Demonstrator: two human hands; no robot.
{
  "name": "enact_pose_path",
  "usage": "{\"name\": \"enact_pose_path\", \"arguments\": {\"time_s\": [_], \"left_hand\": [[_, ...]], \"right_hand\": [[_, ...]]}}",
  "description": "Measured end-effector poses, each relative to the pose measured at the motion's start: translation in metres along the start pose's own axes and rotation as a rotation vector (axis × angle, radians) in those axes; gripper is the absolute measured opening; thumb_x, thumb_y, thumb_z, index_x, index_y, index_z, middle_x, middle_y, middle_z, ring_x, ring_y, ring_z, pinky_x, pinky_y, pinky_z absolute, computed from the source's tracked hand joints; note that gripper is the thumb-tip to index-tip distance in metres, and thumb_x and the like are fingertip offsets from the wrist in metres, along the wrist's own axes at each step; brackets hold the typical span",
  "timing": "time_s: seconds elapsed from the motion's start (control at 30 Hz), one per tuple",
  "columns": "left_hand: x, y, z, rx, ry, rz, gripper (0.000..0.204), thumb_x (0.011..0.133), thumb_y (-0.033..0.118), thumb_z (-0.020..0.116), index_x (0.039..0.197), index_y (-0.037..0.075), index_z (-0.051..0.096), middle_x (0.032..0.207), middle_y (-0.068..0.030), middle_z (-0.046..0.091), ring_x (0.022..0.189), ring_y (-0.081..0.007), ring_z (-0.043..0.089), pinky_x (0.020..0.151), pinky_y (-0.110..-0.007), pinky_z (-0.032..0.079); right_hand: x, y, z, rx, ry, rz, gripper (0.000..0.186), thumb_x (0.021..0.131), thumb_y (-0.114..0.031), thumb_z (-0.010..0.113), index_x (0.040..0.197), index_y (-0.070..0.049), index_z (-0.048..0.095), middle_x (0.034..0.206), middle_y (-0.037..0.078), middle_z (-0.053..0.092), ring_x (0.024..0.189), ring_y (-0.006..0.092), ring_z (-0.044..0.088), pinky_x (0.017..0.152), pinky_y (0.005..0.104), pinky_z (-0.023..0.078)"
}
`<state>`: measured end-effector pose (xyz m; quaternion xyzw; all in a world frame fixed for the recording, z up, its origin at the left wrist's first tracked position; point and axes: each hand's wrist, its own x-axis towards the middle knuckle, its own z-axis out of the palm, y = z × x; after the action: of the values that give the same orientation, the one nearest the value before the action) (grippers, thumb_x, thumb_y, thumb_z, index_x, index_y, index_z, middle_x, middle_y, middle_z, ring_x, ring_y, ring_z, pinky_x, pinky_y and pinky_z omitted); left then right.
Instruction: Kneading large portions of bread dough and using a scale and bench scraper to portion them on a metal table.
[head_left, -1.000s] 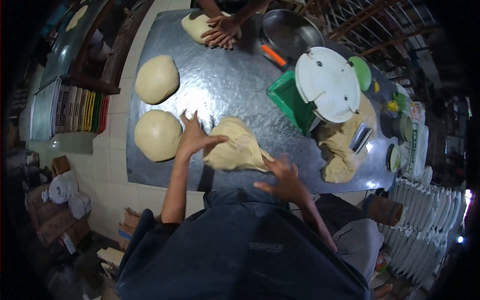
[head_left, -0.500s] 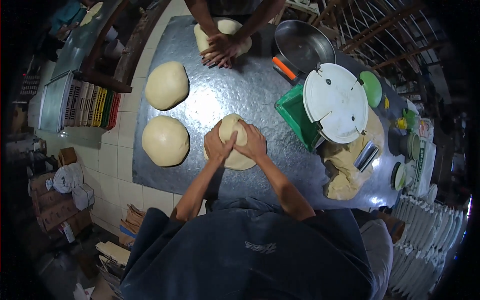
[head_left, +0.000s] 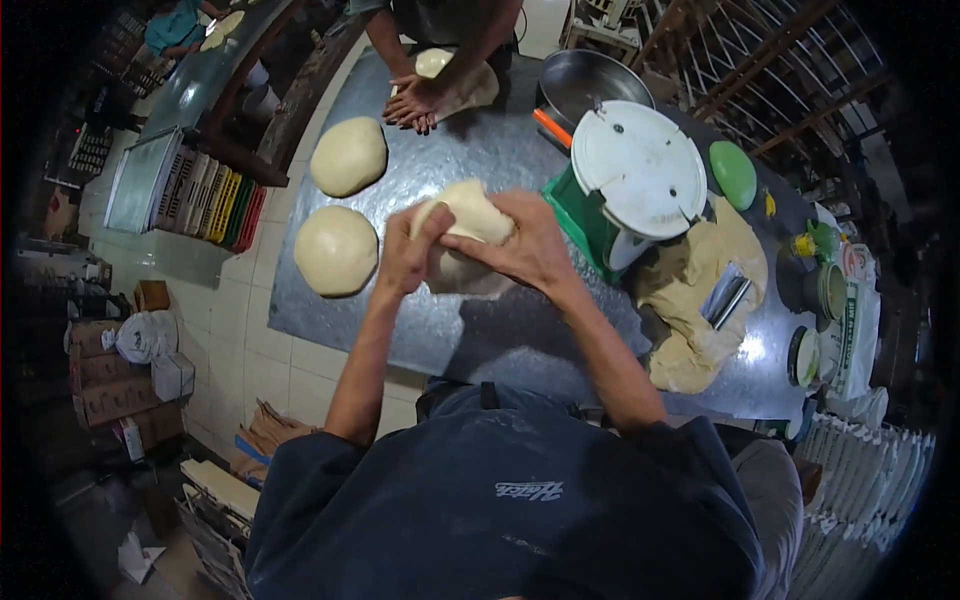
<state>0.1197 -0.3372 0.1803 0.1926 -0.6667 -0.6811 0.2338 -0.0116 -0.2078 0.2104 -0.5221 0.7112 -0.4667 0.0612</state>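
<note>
Pale dough [head_left: 462, 207] is stretched between my two hands near the middle of the metal table [head_left: 520, 355]. My left hand [head_left: 405, 252] grips its left side, fingers curled and thumb over the top. On the opposite side my right hand [head_left: 528, 243] clasps the dough, its thumb pointing inward. The dough's upper part is lifted and folded; its lower part lies in shadow beneath my hands. To the left rest two smooth dough balls, a farther ball [head_left: 348, 156] and a nearer ball [head_left: 336, 251].
Across the table, a co-worker's hands [head_left: 412, 102] press another dough piece [head_left: 476, 90]. On my right stand a green scale [head_left: 572, 212] with a white round top [head_left: 638, 165], a pan [head_left: 590, 85], and a large dough mass [head_left: 690, 330] with a metal scraper [head_left: 728, 298] on it.
My hands have gone from pressing on the dough to gripping its sides and raising its upper part. The co-worker's hands have shifted left on their dough. My view has also shifted.
</note>
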Motion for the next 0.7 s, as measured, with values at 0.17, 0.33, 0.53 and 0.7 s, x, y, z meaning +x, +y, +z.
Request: {"name": "enact_pose_path", "arguments": {"time_s": [0.17, 0.33, 0.53, 0.7], "left_hand": [[-0.072, -0.044, 0.023, 0.358, 0.264, 0.507, 0.054, 0.084, 0.053, 0.059, 0.085, -0.001, 0.059, 0.074, -0.0145, 0.058, 0.065, -0.0292, 0.058, 0.060, -0.039, 0.046], [-0.177, -0.161, 0.059, 0.618, -0.415, -0.932, 0.058, 0.095, 0.051, 0.040, 0.108, 0.000, 0.063, 0.107, -0.0273, 0.062, 0.095, -0.0395, 0.061, 0.079, -0.041, 0.047], [-0.062, -0.169, -0.066, 0.695, 0.180, -0.568, 0.069, 0.094, 0.058, 0.039, 0.139, 0.007, 0.039, 0.125, -0.0230, 0.053, 0.117, -0.0318, 0.051, 0.097, -0.040, 0.041], [0.048, -0.163, -0.069, 0.671, 0.019, -0.036, 0.048, 0.096, 0.035, 0.050, 0.135, 0.008, 0.046, 0.134, -0.0188, 0.046, 0.115, -0.0333, 0.052, 0.097, -0.039, 0.042]], "right_hand": [[-0.069, 0.005, -0.007, -0.238, -0.027, -0.342, 0.046, 0.065, -0.047, 0.077, 0.089, -0.010, 0.062, 0.094, 0.007, 0.057, 0.094, 0.0294, 0.053, 0.087, 0.0455, 0.039], [-0.236, 0.080, 0.055, -0.126, -1.046, 0.548, 0.074, 0.083, -0.064, 0.053, 0.111, 0.004, 0.063, 0.123, 0.024, 0.057, 0.117, 0.0394, 0.050, 0.100, 0.0471, 0.036], [-0.146, 0.116, -0.034, 0.044, 0.065, 0.634, 0.040, 0.094, -0.038, 0.052, 0.108, -0.001, 0.062, 0.103, 0.019, 0.063, 0.095, 0.0286, 0.061, 0.086, 0.0385, 0.045], [-0.195, 0.158, 0.000, 0.274, 0.008, 0.859, 0.043, 0.089, -0.034, 0.063, 0.118, -0.004, 0.054, 0.111, 0.023, 0.053, 0.093, 0.0342, 0.059, 0.084, 0.0395, 0.046]]}}
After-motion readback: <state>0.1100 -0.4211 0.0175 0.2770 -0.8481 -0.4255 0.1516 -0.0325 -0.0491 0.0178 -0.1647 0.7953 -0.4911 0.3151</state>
